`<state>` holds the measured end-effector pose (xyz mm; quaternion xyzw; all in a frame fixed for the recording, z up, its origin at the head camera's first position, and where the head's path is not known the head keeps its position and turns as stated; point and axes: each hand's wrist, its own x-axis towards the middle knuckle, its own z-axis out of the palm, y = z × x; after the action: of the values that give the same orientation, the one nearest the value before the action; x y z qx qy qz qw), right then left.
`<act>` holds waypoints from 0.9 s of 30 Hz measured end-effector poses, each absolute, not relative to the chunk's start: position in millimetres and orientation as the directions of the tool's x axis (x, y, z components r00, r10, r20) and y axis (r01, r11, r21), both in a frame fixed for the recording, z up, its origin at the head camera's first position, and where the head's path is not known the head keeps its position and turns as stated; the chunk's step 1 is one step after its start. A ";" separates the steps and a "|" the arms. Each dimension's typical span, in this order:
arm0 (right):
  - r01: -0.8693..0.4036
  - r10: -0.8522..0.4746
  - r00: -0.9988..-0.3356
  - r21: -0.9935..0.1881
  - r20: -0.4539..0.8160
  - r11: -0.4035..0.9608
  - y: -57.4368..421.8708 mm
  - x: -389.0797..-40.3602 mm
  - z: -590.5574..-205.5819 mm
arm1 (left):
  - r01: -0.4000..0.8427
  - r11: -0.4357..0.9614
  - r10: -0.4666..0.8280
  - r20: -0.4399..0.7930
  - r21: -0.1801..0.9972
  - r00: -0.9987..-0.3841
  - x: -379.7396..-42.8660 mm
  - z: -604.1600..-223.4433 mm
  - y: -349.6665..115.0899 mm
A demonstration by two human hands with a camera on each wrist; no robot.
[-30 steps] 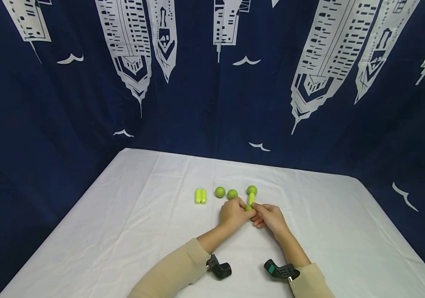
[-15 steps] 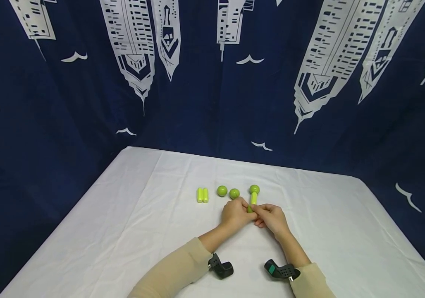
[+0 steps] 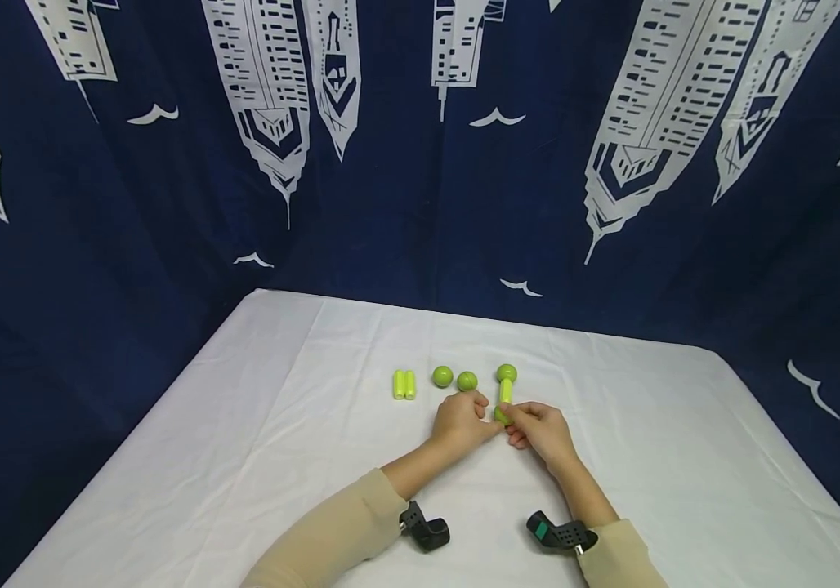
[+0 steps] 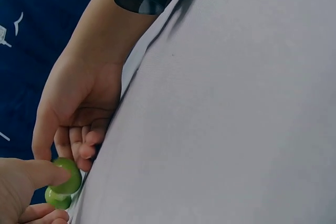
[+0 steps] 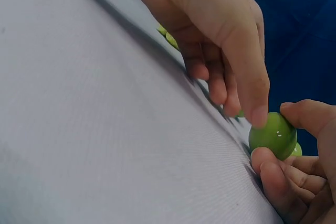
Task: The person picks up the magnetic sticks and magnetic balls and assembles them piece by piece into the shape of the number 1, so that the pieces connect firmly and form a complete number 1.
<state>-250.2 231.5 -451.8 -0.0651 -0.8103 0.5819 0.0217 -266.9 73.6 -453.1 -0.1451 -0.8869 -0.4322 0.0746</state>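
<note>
A green ball (image 3: 501,415) sits at the near end of a yellow-green rod (image 3: 506,392), with another green ball (image 3: 507,372) at the rod's far end. My right hand (image 3: 545,433) pinches the near ball between thumb and fingers, seen close up in the right wrist view, where the ball (image 5: 273,136) shows small white marks. My left hand (image 3: 458,425) is on the ball's left side, its thumb tip right at the surface and its other fingers spread apart from it. In the left wrist view, the left thumb (image 4: 44,174) overlaps the ball (image 4: 68,176).
Two loose green balls, a left one (image 3: 442,376) and a right one (image 3: 467,381), lie beyond my left hand. Left of them, two yellow-green rods (image 3: 404,385) lie side by side. The white-covered table (image 3: 302,425) ends at a dark blue printed curtain (image 3: 390,229).
My left hand has loosened from the near ball and drawn slightly left, uncovering more of it. The right hand keeps its pinch. The head view has shifted a little.
</note>
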 end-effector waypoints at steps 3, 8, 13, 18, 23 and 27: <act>0.084 0.130 -0.990 -0.942 -0.044 0.323 230.8 -250.0 -450.7 | 0.317 0.588 0.180 0.262 0.744 -0.948 -265.7 -450.7 64.7; 0.094 0.138 -0.989 -0.938 -0.050 0.334 229.4 -248.9 -449.4 | 0.302 0.595 0.142 0.273 0.745 -0.952 -262.6 -445.8 50.4; 0.096 0.142 -0.989 -0.935 -0.049 0.342 229.6 -249.5 -450.4 | 0.292 0.590 0.112 0.283 0.753 -0.953 -261.9 -442.1 39.3; 0.099 0.144 -0.988 -0.932 -0.052 0.348 229.8 -250.5 -452.1 | 0.304 0.572 0.105 0.299 0.762 -0.948 -261.6 -438.6 29.9; 0.101 0.141 -0.988 -0.937 -0.056 0.335 229.5 -250.3 -451.7 | 0.321 0.549 0.089 0.328 0.771 -0.940 -262.0 -434.9 19.6; 0.095 0.134 -0.990 -0.939 -0.053 0.329 229.5 -248.9 -449.8 | 0.313 0.543 0.075 0.326 0.779 -0.942 -264.8 -430.7 10.2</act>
<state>-248.9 229.5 -449.8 -0.0701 -0.8151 0.5748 0.0171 -264.8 10.2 -430.7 -0.1114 -0.8691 -0.4646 0.1279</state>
